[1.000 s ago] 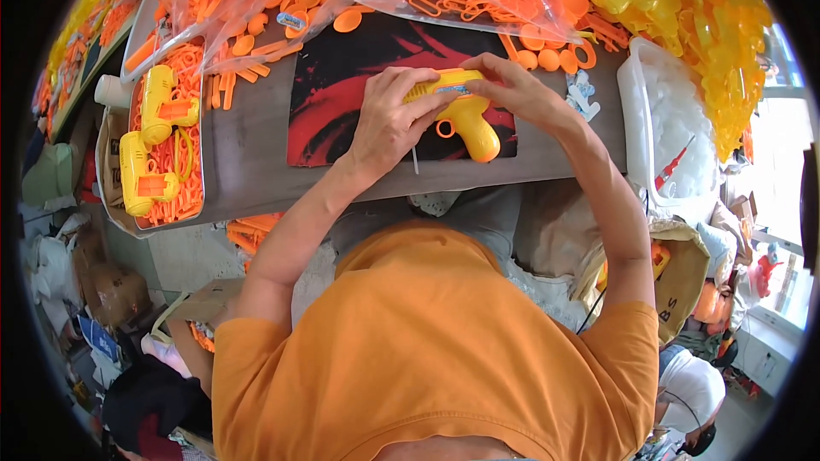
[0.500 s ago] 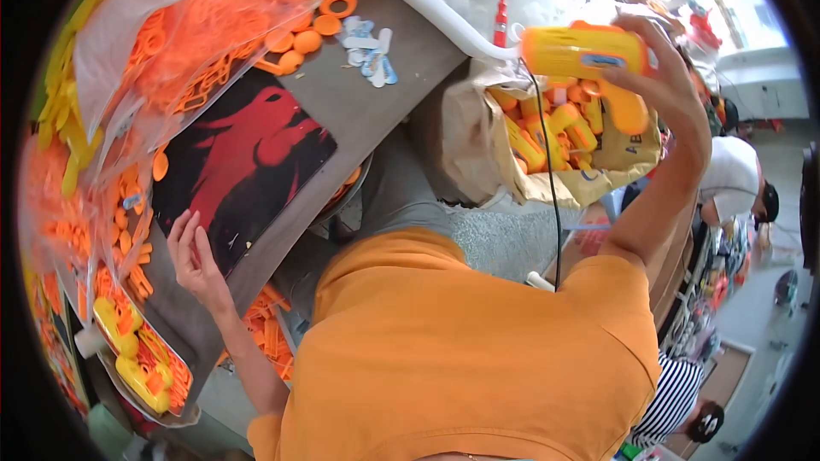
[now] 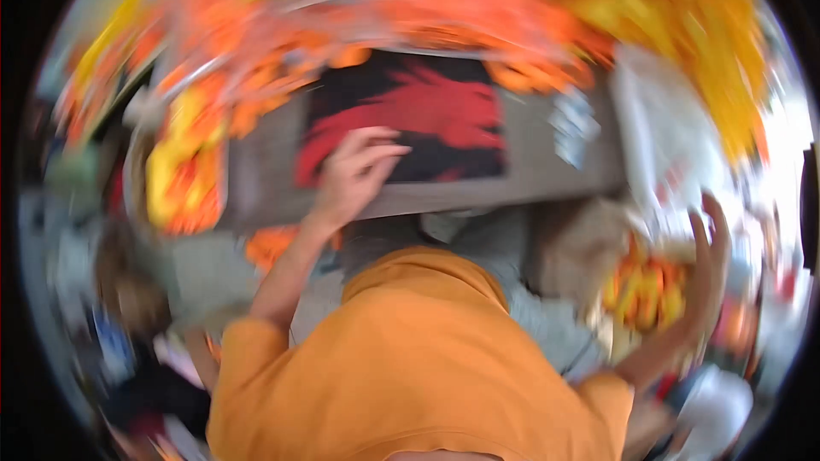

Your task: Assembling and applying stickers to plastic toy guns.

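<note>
My left hand (image 3: 352, 177) hovers at the near edge of a black mat with a red figure (image 3: 410, 115), its fingers loosely bent and apart, holding nothing I can see. Off to the right, my right hand (image 3: 711, 239) is raised with its fingers spread and nothing in them. It is beside an open paper sack (image 3: 572, 248) that holds several yellow and orange toy guns (image 3: 645, 290). The whole picture is smeared by motion, so small parts on the mat cannot be made out.
Heaps of orange parts (image 3: 461, 0) and yellow parts (image 3: 649, 0) line the table's far side. A tray of yellow ducks (image 3: 184, 162) stands left, small pale blue-and-white pieces (image 3: 574, 128) and a white tub (image 3: 662, 119) right. People are nearby at lower left and right.
My view has swung toward the table. The yellow and orange toy gun has left my right hand, which is now open near the sack. My left hand has moved over the mat's near edge.
</note>
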{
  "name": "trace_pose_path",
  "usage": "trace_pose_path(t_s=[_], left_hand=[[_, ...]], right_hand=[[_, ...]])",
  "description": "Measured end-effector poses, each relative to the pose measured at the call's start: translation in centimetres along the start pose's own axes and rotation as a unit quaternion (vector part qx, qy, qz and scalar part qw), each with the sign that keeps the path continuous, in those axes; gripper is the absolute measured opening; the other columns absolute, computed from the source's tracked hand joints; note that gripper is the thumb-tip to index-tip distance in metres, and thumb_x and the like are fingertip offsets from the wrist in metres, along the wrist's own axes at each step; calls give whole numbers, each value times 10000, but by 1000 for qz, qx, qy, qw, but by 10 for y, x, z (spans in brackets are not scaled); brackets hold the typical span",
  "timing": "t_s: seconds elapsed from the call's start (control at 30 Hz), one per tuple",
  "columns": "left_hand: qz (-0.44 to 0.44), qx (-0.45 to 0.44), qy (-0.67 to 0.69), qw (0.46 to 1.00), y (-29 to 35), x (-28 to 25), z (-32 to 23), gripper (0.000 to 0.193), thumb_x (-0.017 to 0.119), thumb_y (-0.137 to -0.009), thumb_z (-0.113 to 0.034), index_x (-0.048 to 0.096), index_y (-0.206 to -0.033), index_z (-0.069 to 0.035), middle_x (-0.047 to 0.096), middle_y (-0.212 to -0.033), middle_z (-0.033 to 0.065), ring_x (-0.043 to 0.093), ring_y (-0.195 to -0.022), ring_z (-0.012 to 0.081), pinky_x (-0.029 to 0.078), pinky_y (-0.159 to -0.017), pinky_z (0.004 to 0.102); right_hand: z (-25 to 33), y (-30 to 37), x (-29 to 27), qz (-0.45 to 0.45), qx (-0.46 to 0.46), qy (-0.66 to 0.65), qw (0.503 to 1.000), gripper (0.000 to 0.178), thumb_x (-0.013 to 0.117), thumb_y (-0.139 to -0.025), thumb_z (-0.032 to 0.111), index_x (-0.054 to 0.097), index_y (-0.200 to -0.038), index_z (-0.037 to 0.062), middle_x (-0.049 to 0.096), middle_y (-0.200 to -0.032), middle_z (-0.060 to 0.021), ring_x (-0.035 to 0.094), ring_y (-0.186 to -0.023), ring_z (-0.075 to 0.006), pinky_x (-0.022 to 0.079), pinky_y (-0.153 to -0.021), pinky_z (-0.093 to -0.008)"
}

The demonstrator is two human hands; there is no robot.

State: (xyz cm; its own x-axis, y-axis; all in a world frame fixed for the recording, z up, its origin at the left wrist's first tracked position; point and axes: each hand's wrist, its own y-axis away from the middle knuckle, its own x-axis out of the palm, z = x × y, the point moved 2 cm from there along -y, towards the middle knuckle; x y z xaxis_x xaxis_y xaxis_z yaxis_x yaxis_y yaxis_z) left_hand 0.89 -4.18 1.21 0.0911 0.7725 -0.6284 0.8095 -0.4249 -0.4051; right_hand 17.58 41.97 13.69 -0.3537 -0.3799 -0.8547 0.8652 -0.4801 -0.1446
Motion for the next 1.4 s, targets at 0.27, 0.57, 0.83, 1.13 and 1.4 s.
trace_pose_path(t_s=[0.27, 0.57, 0.83, 1.13, 1.4], left_hand=[[-123, 42, -147, 981, 7, -76, -4, 172, 697, -800, -73, 697, -971, -90, 621, -1030, 54, 612, -962, 240, 500, -835, 352], [-204, -218, -360, 884, 2, -291, 173, 401, 594, -898, -415, 644, -961, -21, 631, -723, 192, 639, -694, 327, 466, -597, 430], [109, -327, -352, 870, 22, -323, 333, 826, 438, -887, -654, 344, -1431, -39, 417, -1408, 265, 392, -1313, 413, 306, -1073, 466], [-256, -300, -251, 884, 16, -338, 246, 719, 536, -917, -525, 392, -1404, -16, 531, -1318, 220, 525, -1200, 362, 388, -1008, 409], [-316, -286, 291, 856, 27, -290, 145, 599, 678, -897, -295, 429, -1361, -10, 538, -1281, 83, 544, -1164, 194, 443, -990, 347]], right_hand=[[189, -19, 157, 261, -421, -64, 866, 305, 677, -797, 24, 621, -1096, 21, 640, -1049, -146, 610, -949, -309, 464, -838, -350], [218, 17, 223, 416, -470, -75, 775, 304, 618, -880, 220, 598, -1128, 46, 613, -1116, -125, 578, -1046, -326, 478, -858, -398], [184, -4, 216, 370, -370, -118, 844, 281, 628, -880, 201, 608, -1115, 47, 634, -1065, -131, 611, -1005, -320, 495, -854, -389], [86, -121, 216, 76, -107, -49, 990, 233, 620, -862, 176, 661, -1030, 21, 681, -964, -162, 659, -846, -295, 511, -764, -380], [72, -148, 250, -76, -130, 120, 981, 221, 631, -823, 170, 651, -1028, 88, 643, -1017, -137, 550, -1029, -355, 450, -855, -427]])
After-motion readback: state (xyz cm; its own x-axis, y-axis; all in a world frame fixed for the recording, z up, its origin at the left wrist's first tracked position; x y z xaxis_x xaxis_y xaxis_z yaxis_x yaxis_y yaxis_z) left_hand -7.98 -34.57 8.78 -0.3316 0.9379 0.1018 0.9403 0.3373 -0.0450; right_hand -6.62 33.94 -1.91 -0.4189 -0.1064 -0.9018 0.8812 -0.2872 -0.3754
